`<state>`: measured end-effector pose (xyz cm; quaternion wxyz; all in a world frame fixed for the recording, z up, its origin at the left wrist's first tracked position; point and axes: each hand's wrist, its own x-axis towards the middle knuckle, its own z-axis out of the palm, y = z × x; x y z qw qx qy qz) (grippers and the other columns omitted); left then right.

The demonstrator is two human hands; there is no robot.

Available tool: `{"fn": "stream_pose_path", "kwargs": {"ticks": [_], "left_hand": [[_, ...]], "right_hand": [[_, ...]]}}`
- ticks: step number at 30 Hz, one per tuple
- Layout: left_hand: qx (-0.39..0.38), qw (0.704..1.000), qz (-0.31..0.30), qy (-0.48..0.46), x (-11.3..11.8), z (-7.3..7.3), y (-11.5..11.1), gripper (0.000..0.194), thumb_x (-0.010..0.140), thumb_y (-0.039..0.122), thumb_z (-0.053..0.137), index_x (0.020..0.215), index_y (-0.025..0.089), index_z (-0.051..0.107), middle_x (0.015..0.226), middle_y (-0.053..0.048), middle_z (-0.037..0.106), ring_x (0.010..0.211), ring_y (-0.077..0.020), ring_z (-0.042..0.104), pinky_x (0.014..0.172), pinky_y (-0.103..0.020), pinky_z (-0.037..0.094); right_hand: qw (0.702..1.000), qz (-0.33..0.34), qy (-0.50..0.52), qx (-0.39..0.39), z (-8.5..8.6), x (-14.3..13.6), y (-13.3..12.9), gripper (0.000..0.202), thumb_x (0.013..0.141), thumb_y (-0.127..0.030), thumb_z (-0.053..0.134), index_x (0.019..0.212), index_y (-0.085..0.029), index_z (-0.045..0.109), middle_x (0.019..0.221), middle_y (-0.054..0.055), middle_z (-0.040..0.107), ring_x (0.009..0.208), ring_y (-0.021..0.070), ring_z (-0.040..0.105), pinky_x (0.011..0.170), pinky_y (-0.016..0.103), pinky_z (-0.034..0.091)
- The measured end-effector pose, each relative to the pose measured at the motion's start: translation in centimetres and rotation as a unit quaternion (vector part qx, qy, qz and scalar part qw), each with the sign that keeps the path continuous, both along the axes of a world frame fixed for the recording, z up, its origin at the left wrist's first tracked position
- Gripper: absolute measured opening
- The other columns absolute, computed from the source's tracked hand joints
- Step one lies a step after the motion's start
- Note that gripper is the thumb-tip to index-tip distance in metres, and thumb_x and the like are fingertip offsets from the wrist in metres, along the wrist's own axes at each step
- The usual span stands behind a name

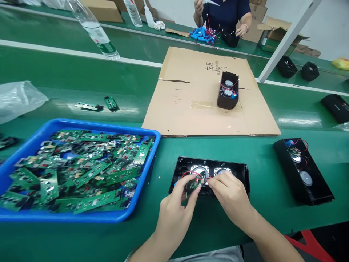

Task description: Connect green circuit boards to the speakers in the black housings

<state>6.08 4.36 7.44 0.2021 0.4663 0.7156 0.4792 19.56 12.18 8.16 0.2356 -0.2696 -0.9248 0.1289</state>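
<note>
My left hand (pixel 177 207) grips a small green circuit board (pixel 193 184) between thumb and fingers. Close beside it, my right hand (pixel 229 193) pinches a wire connector (pixel 207 183) at the board's right end; whether it is seated cannot be made out. Both hands are over an open black speaker housing (pixel 240 171) lying on the green table. Two round speakers (pixel 200 169) show inside the housing, the right one partly covered by my fingers. Red wires (pixel 188 173) arch from the housing toward the board.
A blue tray (pixel 156 145) heaped with green circuit boards stands at left. Two loose boards (pixel 111 103) lie behind it. Another housing (pixel 302 174) rests at right, and one (pixel 228 91) sits on a cardboard sheet (pixel 188 98). Across the bench, a person (pixel 226 14) works near blue cylinders (pixel 203 34).
</note>
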Motion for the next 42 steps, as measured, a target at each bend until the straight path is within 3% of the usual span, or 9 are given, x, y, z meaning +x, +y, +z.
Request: {"fn": "stream_pose_path", "kwargs": {"ticks": [6, 12, 16, 23, 32, 36, 37, 39, 42], "left_hand": [[0.028, 0.998, -0.028, 0.044, 0.1, 0.1, -0.2, 0.019, 0.082, 0.019, 0.055, 0.1, 0.02, 0.058, 0.086, -0.001, 0.073, 0.063, -0.013, 0.069, 0.058, -0.017, 0.056], [0.044, 0.992, -0.066, 0.098, 0.1, -0.1, -0.1, 0.018, 0.083, 0.016, 0.051, 0.1, 0.02, 0.059, 0.088, -0.002, 0.073, 0.07, -0.0145, 0.07, 0.065, -0.019, 0.055], [0.049, 0.99, -0.093, 0.094, 0.0, 0.2, 0.2, 0.019, 0.084, 0.012, 0.048, 0.098, 0.02, 0.058, 0.084, -0.002, 0.072, 0.071, -0.0133, 0.069, 0.066, -0.017, 0.053], [0.048, 0.992, -0.116, 0.035, -0.4, 0.3, 0.4, 0.016, 0.084, 0.013, 0.048, 0.094, 0.02, 0.059, 0.082, 0.0, 0.071, 0.07, -0.0122, 0.067, 0.061, -0.016, 0.051], [0.022, 0.995, -0.098, -0.029, -0.1, 0.1, 0.4, 0.015, 0.083, 0.015, 0.049, 0.09, 0.021, 0.061, 0.08, -0.001, 0.07, 0.069, -0.0139, 0.067, 0.064, -0.02, 0.054], [0.003, 0.993, -0.069, -0.096, -0.3, -0.2, 0.4, 0.013, 0.08, 0.018, 0.055, 0.091, 0.021, 0.062, 0.083, -0.001, 0.071, 0.073, -0.0152, 0.068, 0.064, -0.02, 0.056], [-0.004, 0.991, -0.062, -0.116, -0.4, -0.3, 0.4, 0.013, 0.079, 0.02, 0.056, 0.091, 0.021, 0.061, 0.083, -0.001, 0.071, 0.073, -0.0156, 0.068, 0.063, -0.021, 0.056], [-0.017, 0.986, -0.053, -0.156, -0.5, -0.3, 0.4, 0.014, 0.078, 0.023, 0.057, 0.091, 0.021, 0.061, 0.084, -0.002, 0.07, 0.073, -0.0166, 0.069, 0.063, -0.022, 0.057], [-0.044, 0.979, -0.041, -0.196, -0.7, -0.1, 0.5, 0.018, 0.076, 0.027, 0.058, 0.092, 0.021, 0.059, 0.086, -0.003, 0.07, 0.072, -0.0185, 0.07, 0.063, -0.026, 0.059]], "right_hand": [[0.999, -0.001, -0.034, 0.023, -0.1, -0.3, 0.0, 0.024, 0.092, -0.012, 0.041, 0.079, -0.012, 0.061, 0.07, 0.004, 0.058, 0.064, 0.0148, 0.044, 0.059, 0.026, 0.037], [0.993, -0.004, -0.076, 0.093, 0.5, -0.5, -0.2, 0.031, 0.091, -0.009, 0.038, 0.07, -0.013, 0.06, 0.063, 0.003, 0.054, 0.061, 0.0162, 0.041, 0.054, 0.029, 0.031], [0.992, -0.002, -0.053, 0.114, 0.5, -0.7, -0.3, 0.034, 0.09, -0.008, 0.038, 0.063, -0.013, 0.059, 0.058, 0.003, 0.054, 0.059, 0.0162, 0.042, 0.055, 0.029, 0.031], [0.997, -0.044, 0.025, 0.059, -0.2, -0.3, 0.1, 0.033, 0.093, -0.026, 0.044, 0.066, -0.013, 0.06, 0.059, 0.003, 0.058, 0.058, 0.0146, 0.049, 0.056, 0.027, 0.034], [0.997, -0.029, 0.055, 0.034, -0.8, -0.6, 0.5, 0.028, 0.091, -0.022, 0.047, 0.067, -0.013, 0.059, 0.06, 0.003, 0.06, 0.057, 0.0139, 0.05, 0.056, 0.027, 0.04], [1.0, 0.006, 0.014, -0.011, 0.1, 0.3, 1.0, 0.008, 0.082, -0.018, 0.062, 0.075, -0.014, 0.059, 0.068, 0.003, 0.062, 0.063, 0.015, 0.052, 0.058, 0.026, 0.045], [0.999, 0.012, -0.011, -0.027, 0.6, 0.8, 1.3, 0.011, 0.076, -0.018, 0.068, 0.082, -0.015, 0.059, 0.075, 0.003, 0.063, 0.069, 0.0159, 0.053, 0.061, 0.027, 0.047], [0.997, 0.005, -0.067, -0.045, 1.5, 2.1, 1.8, 0.045, 0.064, -0.023, 0.079, 0.101, -0.014, 0.056, 0.097, 0.008, 0.062, 0.089, 0.0211, 0.055, 0.074, 0.033, 0.05], [0.988, -0.015, -0.154, -0.03, 2.0, 3.8, 2.1, 0.101, 0.05, -0.04, 0.085, 0.132, -0.012, 0.033, 0.133, 0.019, 0.041, 0.123, 0.0347, 0.034, 0.097, 0.055, 0.036]]}}
